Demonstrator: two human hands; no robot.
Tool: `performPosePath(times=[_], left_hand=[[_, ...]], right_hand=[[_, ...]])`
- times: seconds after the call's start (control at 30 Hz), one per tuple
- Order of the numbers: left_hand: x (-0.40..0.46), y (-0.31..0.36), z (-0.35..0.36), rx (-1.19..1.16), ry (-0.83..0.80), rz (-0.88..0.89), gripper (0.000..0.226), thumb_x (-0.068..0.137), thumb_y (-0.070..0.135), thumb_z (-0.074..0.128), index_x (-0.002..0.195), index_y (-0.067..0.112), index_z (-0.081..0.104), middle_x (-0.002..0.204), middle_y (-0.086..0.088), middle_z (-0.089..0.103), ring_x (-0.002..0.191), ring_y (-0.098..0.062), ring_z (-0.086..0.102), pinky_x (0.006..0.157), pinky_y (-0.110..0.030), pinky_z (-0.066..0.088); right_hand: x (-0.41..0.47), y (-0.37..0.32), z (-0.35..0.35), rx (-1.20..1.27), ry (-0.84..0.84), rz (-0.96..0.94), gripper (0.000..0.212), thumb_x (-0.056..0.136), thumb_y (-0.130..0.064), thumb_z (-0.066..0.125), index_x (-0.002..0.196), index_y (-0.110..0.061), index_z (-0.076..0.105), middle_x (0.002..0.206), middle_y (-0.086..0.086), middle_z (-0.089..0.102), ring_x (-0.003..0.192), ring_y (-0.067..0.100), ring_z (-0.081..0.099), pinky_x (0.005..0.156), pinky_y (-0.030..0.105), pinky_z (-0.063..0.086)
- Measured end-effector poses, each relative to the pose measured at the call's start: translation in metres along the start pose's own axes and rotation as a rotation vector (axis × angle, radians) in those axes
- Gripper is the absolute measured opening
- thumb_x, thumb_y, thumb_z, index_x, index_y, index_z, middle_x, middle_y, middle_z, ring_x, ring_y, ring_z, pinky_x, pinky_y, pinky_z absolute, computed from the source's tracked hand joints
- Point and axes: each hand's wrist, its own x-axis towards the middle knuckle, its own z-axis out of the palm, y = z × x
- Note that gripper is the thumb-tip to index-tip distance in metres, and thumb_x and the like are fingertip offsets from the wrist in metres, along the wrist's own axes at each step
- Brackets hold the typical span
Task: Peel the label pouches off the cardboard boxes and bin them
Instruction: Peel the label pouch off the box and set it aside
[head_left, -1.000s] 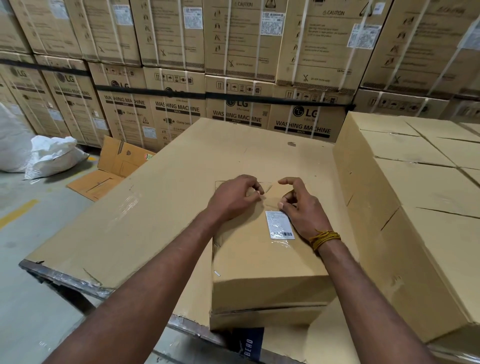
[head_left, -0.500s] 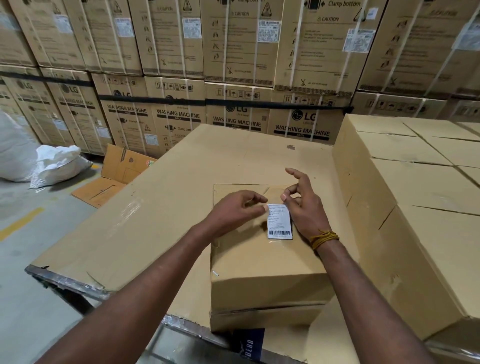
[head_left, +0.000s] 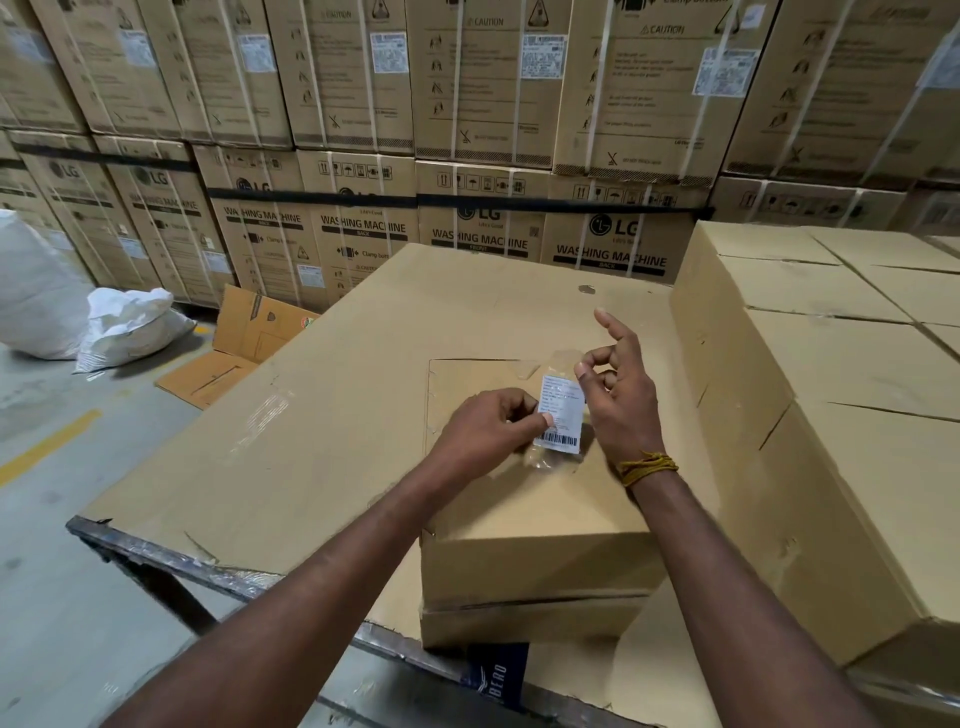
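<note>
Peeling is under way: both hands pinch the pouch (head_left: 558, 415) just above the box (head_left: 530, 519), left hand (head_left: 485, 431) at its edge, right hand (head_left: 615, 395) opposite. Next it needs pulling free, then binning.

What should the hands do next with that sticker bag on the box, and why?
Probably keep pulling the label pouch up and away. The left hand pinches its edge, the right hand pinches its top, and its clear lower end still looks to be lying on the small cardboard box, so it may not be fully peeled off.
</note>
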Motion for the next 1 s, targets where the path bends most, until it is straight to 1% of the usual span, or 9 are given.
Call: performPosePath(times=[0.1, 0.23, 0.4, 0.47, 0.53, 0.6, 0.67, 0.87, 1.0], left_hand=[[0.002, 0.001, 0.001, -0.049, 0.02, -0.018, 0.02, 0.09, 0.043, 0.065, 0.094, 0.023, 0.069, 0.087, 0.003, 0.076, 0.073, -0.015, 0.068, 0.079, -0.048, 0.056], [0.008, 0.003, -0.001, -0.154, 0.05, -0.03, 0.016, 0.095, 0.033, 0.064, 0.091, 0.017, 0.069, 0.086, -0.002, 0.076, 0.07, -0.017, 0.067, 0.067, -0.041, 0.05], [0.023, 0.0, -0.013, -0.225, 0.164, -0.086, 0.015, 0.094, 0.023, 0.061, 0.082, 0.019, 0.068, 0.078, 0.002, 0.073, 0.061, -0.009, 0.062, 0.058, -0.026, 0.043], [0.034, -0.004, -0.021, -0.272, 0.206, -0.112, 0.012, 0.092, 0.022, 0.062, 0.086, 0.016, 0.069, 0.083, -0.003, 0.074, 0.068, -0.013, 0.067, 0.062, -0.031, 0.048], [0.046, -0.007, -0.029, -0.287, 0.249, -0.124, 0.011, 0.092, 0.021, 0.062, 0.089, 0.015, 0.07, 0.087, -0.005, 0.075, 0.074, -0.018, 0.069, 0.061, -0.031, 0.05], [0.057, -0.008, -0.036, -0.264, 0.269, -0.119, 0.01, 0.093, 0.02, 0.061, 0.092, 0.015, 0.07, 0.085, 0.0, 0.075, 0.073, -0.016, 0.068, 0.055, -0.026, 0.047], [0.068, -0.01, -0.04, -0.256, 0.257, -0.106, 0.011, 0.093, 0.021, 0.061, 0.096, 0.015, 0.071, 0.085, -0.001, 0.076, 0.073, -0.016, 0.069, 0.057, -0.028, 0.048], [0.093, -0.009, -0.041, -0.282, 0.107, -0.086, 0.013, 0.095, 0.018, 0.06, 0.1, 0.011, 0.069, 0.086, -0.008, 0.074, 0.067, -0.021, 0.068, 0.05, -0.026, 0.048], [0.099, -0.015, -0.035, -0.217, 0.138, -0.072, 0.011, 0.092, 0.022, 0.061, 0.096, 0.019, 0.071, 0.086, -0.004, 0.076, 0.066, -0.015, 0.07, 0.05, -0.031, 0.053]], right_hand=[[0.0, -0.002, 0.001, 0.013, -0.008, -0.012, 0.059, 0.097, -0.008, 0.057, 0.148, -0.032, 0.037, 0.091, -0.003, 0.055, 0.067, 0.003, 0.053, 0.064, 0.022, 0.051], [0.0, -0.002, 0.002, 0.02, 0.005, -0.005, 0.063, 0.097, -0.011, 0.059, 0.149, -0.035, 0.034, 0.094, -0.006, 0.058, 0.071, 0.005, 0.059, 0.067, 0.021, 0.053], [0.0, 0.007, 0.002, -0.049, -0.008, 0.148, 0.058, 0.098, -0.03, 0.059, 0.149, -0.04, 0.033, 0.123, -0.007, 0.052, 0.097, 0.002, 0.058, 0.081, 0.016, 0.047], [0.001, 0.013, 0.002, -0.16, -0.121, 0.227, 0.053, 0.098, -0.033, 0.059, 0.147, -0.033, 0.041, 0.134, -0.002, 0.049, 0.11, 0.006, 0.056, 0.096, 0.025, 0.046], [-0.001, 0.014, 0.004, -0.415, -0.341, 0.176, 0.05, 0.098, -0.036, 0.056, 0.146, -0.026, 0.046, 0.147, 0.003, 0.045, 0.131, 0.016, 0.048, 0.112, 0.035, 0.037], [-0.006, 0.005, 0.011, -0.715, -0.59, 0.103, 0.052, 0.104, -0.041, 0.039, 0.153, -0.026, 0.033, 0.162, 0.001, 0.025, 0.149, 0.021, 0.024, 0.121, 0.04, 0.019], [-0.014, -0.006, 0.013, -0.832, -0.728, 0.141, 0.057, 0.106, -0.046, 0.022, 0.159, -0.026, 0.012, 0.167, -0.004, 0.002, 0.153, 0.018, 0.003, 0.124, 0.042, 0.004], [-0.078, -0.059, 0.0, -0.803, -0.87, 0.137, 0.065, 0.104, -0.054, 0.012, 0.156, -0.029, -0.015, 0.158, -0.016, -0.027, 0.149, 0.005, -0.02, 0.119, 0.025, -0.011], [-0.078, -0.069, 0.0, -0.826, -0.916, 0.182, 0.068, 0.101, -0.058, 0.011, 0.153, -0.03, -0.022, 0.153, -0.02, -0.033, 0.144, 0.0, -0.026, 0.115, 0.021, -0.015]])
